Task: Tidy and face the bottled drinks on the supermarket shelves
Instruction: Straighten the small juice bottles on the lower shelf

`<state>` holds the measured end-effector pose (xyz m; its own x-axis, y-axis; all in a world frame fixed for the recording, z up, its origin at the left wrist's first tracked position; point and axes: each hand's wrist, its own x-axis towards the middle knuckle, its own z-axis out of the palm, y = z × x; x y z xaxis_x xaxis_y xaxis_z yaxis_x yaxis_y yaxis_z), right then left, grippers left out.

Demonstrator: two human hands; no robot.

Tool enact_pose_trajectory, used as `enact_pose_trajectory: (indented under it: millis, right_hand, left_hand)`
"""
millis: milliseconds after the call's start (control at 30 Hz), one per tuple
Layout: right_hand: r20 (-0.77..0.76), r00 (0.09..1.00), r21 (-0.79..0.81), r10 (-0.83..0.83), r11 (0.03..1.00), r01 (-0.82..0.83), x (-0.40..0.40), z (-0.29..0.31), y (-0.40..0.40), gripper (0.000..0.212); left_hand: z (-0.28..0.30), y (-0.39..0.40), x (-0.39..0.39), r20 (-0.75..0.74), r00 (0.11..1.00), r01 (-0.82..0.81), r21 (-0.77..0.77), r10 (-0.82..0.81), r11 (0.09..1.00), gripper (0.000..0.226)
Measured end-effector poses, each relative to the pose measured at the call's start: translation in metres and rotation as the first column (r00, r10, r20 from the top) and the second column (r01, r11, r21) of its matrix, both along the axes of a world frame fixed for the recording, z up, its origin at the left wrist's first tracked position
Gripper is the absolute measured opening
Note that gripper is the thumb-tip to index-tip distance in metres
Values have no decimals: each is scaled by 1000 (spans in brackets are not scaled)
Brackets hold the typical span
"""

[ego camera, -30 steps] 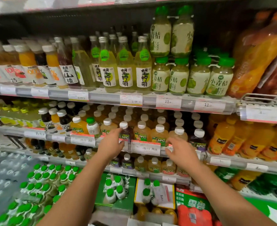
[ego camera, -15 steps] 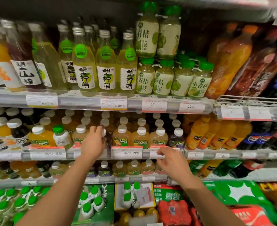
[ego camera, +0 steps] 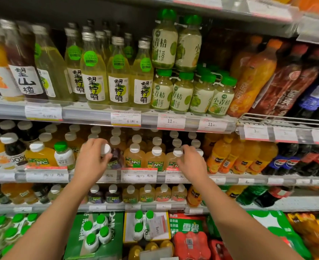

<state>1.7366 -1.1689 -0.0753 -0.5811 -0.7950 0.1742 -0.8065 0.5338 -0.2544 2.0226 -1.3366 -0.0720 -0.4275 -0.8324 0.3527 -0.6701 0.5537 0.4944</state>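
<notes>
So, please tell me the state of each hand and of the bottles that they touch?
left hand: grips the white cap of the dark bottle
dark bottle: tilted, front row
right hand: fingers on the cap of the pale juice bottle
pale juice bottle: upright, front row

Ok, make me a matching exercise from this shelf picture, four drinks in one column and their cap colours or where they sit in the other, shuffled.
Column one:
1. dark NFC bottle
2. lime juice bottles
3. lemon glass bottles
4. small white bottle

Column two:
A. silver metal caps, top shelf
B. gripped by the left hand, white cap
C. green cap, among the white caps on the middle shelf
D. green caps, stacked in two tiers on the top shelf

Pairs: 1-B, 2-D, 3-A, 4-C
</notes>
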Motion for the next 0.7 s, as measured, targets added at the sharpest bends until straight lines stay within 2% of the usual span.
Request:
enact_pose_trajectory:
  millis: [100,200,367,600,700]
  right_hand:
    - [-5,1000,77,-15,997,16,-8,2,-19,44]
    - [0,1000,160,8,987,-8,-9,-3,-29,41]
    - [-53,999,211,11,978,1,-10,-6,-32,32]
    - [-143,990,149,7,989,15,10,24,-30,35]
    - [-175,983,122,52,992,-31,26,46,-31,39]
  left_hand:
    - [14,12,15,-43,999,-24,34,26,999,43]
    - [22,22,34,-42,998,-36,40,38,999,42]
    - [22,32,70,-27,995,-90,70,92,993,42]
    - [14,40,98,-39,989,-142,87,146,986,41]
    - [11,42,101,-49,988,-140,83,145,987,40]
